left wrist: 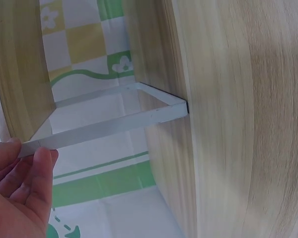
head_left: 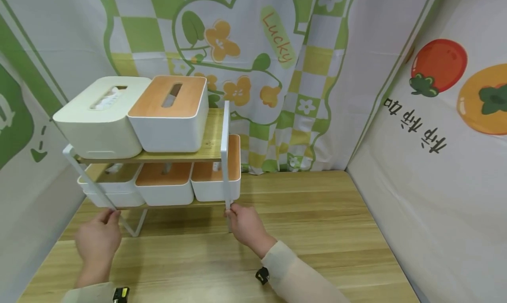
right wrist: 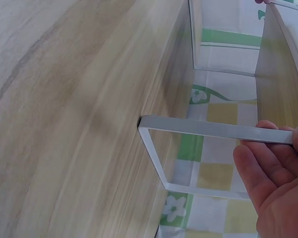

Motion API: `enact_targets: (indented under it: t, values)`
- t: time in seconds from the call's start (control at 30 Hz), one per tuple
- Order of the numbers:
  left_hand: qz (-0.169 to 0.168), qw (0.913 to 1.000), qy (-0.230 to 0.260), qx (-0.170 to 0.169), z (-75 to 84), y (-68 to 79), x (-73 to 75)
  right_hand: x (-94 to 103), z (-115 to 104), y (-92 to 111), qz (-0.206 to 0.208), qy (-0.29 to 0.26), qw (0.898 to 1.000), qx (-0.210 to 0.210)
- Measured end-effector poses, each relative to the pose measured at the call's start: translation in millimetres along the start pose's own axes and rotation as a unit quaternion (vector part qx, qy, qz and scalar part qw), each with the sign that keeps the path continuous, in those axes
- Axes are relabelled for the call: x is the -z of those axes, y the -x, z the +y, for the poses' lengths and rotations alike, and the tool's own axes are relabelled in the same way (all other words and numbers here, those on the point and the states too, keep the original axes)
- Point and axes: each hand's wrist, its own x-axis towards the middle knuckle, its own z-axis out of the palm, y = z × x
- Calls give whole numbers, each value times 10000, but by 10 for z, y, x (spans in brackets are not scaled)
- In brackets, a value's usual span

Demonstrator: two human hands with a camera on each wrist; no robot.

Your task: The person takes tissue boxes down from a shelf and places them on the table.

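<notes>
A two-tier rack (head_left: 225, 144) with a white metal frame and wooden shelves stands on the table at the left. My left hand (head_left: 99, 239) pinches its front left leg just below the lower shelf. On the front right leg, my right hand (head_left: 247, 226) grips at about the same height. The upper shelf bears a cream tissue box (head_left: 103, 136) and a white tissue box with an orange-brown lid (head_left: 168, 133). Three white wood-lidded boxes sit below: a left one (head_left: 115, 197), a middle one (head_left: 165, 195) and a right one (head_left: 210, 191). In both wrist views, fingers and thumb close round the frame.
The wood-grain table (head_left: 309, 232) extends to the right of the rack and in front of it. Behind hangs a green and yellow checked curtain (head_left: 146, 34). A white fabric wall with printed fruit (head_left: 439, 65) borders the right side.
</notes>
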Motion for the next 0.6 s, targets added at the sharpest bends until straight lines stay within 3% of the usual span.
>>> enact_targets:
  t: [0.37,0.6]
  values:
    - [-42,9999,149,-49,139,61,-48,91,93,70,123,26,9998,-133]
    - [52,9994,172,-301,185,89,-90,131,156,109,292,37,9995,-130]
